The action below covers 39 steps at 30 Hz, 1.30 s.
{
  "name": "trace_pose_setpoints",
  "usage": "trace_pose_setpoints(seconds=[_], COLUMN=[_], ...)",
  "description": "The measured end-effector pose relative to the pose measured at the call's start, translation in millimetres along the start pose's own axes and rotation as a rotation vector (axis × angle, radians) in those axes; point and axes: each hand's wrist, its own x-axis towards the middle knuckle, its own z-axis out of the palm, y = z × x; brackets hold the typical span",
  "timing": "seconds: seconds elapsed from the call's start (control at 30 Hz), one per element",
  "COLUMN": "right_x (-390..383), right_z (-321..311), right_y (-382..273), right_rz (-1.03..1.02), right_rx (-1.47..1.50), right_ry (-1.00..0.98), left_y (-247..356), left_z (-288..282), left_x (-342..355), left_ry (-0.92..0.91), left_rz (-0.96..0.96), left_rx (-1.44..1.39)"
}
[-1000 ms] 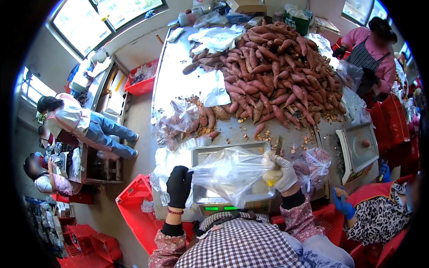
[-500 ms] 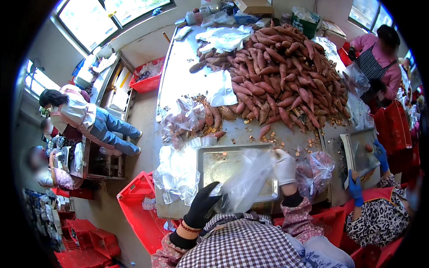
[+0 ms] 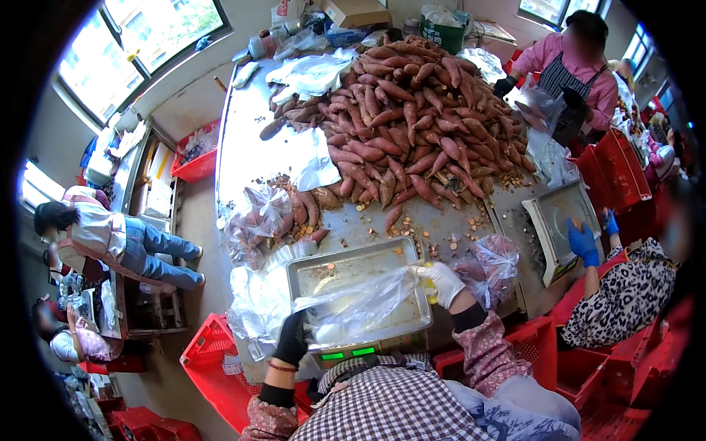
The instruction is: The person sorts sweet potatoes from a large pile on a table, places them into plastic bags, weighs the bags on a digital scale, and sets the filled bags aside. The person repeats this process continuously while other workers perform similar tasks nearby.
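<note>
A clear plastic bag (image 3: 364,295) is stretched sideways over a shallow metal tray (image 3: 291,273) on a scale with a lit green display (image 3: 348,353). My left hand (image 3: 292,339), in a black glove, is closed on the bag's near left end. My right hand (image 3: 441,285), in a white glove, grips its far right end. The bag looks flat, with nothing visible inside. Beside my right hand sits a bag of sweet potatoes (image 3: 491,266). A stack of clear bags (image 3: 256,298) lies left of the tray.
A big heap of sweet potatoes (image 3: 430,121) covers the far table. More bagged sweet potatoes (image 3: 257,217) sit at left. Red crates (image 3: 213,367) flank me. A co-worker's blue-gloved hand (image 3: 583,241) is by another scale (image 3: 548,224) at right. Another person (image 3: 577,77) stands beyond.
My hands have drawn the bag out lengthwise, lower and across the tray. The scale display has come into view, and the whole scene has shifted left as my head turned.
</note>
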Motion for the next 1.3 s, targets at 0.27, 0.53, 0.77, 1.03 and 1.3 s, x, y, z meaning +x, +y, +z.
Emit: trace_pose_setpoints(seconds=[0.27,0.53,0.77,1.03,1.3], right_x=[-38.3,-6.2,149.2,324.1,349.9], right_z=[79.6,50.3,19.7,47.5,55.4], right_y=[17.1,-67.8,-136.7,-279.6,-267.6], right_rz=[-0.581,-0.353,-0.765,-0.726,-0.514], right_rx=[-1.145,-0.554,-0.894,-1.282,-1.524], right_ry=[-0.251,0.026,0.330,0.394,0.425], left_y=[-18.3,-8.1,16.0,51.9,9.3], left_z=[50.9,3.1,-48.4,-75.1,44.0], left_x=[14.2,-18.0,-15.1,146.5,404.5], left_ry=[-0.085,0.176,0.437,0.212,0.078], left_rz=[-0.725,-0.595,-0.730,-0.319,0.257], left_rx=[-1.378,-1.029,-0.706,-0.479,-0.080])
